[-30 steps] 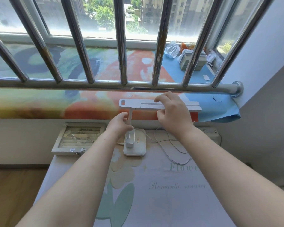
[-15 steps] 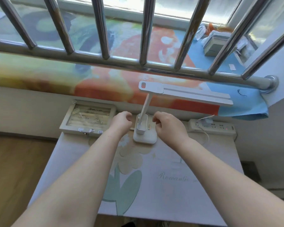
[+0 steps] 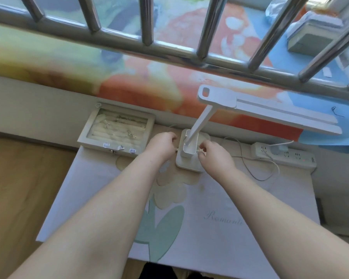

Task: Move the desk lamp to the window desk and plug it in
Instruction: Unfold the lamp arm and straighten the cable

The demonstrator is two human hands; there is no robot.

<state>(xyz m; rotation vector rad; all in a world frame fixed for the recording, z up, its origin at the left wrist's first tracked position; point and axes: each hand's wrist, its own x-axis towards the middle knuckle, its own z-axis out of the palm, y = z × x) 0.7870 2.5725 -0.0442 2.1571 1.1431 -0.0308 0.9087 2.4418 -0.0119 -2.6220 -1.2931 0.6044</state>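
Hands have dropped from the lamp (image 3: 201, 120) head and stem to its base. Left hand (image 3: 161, 147) pinches a small connector (image 3: 176, 150) at the base's left edge and right hand (image 3: 213, 156) curls its fingers on the right edge, so placing looks done and plugging in under way. Lamp stands on the desk (image 3: 230, 194); cord (image 3: 259, 179) loops right of it to a power strip (image 3: 290, 158), box (image 3: 109, 144) to its left, window bars (image 3: 147, 21) behind.

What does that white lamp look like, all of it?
The desk lamp is white, plastic-looking: square base, slanted stem, long flat head pointing right. It stands on the desk below the window bars. The right hand holds its base; the left hand pinches a small plug at its left side.
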